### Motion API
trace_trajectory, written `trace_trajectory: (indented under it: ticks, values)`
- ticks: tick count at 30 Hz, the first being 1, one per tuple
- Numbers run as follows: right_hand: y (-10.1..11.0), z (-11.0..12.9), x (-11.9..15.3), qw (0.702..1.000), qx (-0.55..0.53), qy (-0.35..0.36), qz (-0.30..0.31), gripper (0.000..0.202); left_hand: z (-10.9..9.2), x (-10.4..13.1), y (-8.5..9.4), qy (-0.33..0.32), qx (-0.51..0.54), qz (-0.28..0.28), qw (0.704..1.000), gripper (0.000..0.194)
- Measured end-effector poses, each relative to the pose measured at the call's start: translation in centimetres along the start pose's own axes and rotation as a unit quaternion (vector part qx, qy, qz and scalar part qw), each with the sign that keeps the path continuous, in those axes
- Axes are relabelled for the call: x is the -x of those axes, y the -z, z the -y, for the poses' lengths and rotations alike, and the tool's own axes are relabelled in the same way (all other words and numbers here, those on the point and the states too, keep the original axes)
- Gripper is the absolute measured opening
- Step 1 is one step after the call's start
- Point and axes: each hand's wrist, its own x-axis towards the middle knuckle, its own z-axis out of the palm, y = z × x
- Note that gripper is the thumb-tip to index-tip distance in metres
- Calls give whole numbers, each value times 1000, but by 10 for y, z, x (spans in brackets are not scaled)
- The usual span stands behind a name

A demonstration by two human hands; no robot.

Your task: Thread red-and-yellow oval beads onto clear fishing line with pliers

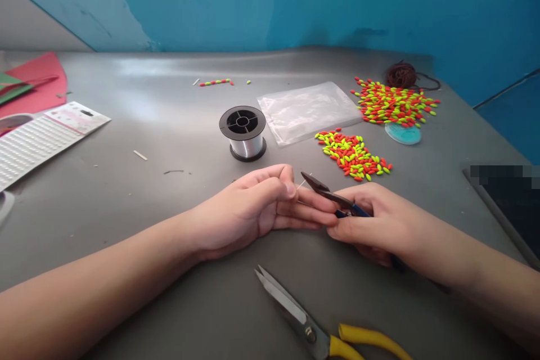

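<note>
My left hand (257, 208) pinches a thin, pale pin-like wire (302, 184) between thumb and forefinger, its other fingers stretched toward the right. Closed around the blue handles of a pair of pliers (324, 187) is my right hand (375, 222). The dark jaws of the pliers point up and left, close to the wire; whether they touch it I cannot tell. The fingertips of both hands meet below the jaws. Just behind the left hand stands a black spool of clear line (246, 147). Yellow-handled scissors (291, 304) lie in front, blades slightly apart.
Red and yellow-green beads lie in a near pile (354, 154) and a far pile (392, 102). A clear plastic bag (310, 112), a teal disc (404, 134) and brown cord (400, 75) are nearby. At left lies a card of white beads (42, 140); at right, a dark device (506, 208).
</note>
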Motion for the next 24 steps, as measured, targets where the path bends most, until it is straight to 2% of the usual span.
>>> trace_trajectory:
  ticks: [5,15,24]
  values:
    - [1,-3,-1,999,26,-6,-19,26,1,1,2,0,2,5,1000,19]
    - [7,-8,-6,997,-69,-21,-27,32,-1,2,2,5,-18,16,1000,23]
    - [10,-10,-8,992,-124,-21,-30,38,-2,2,2,2,-3,-12,1000,21]
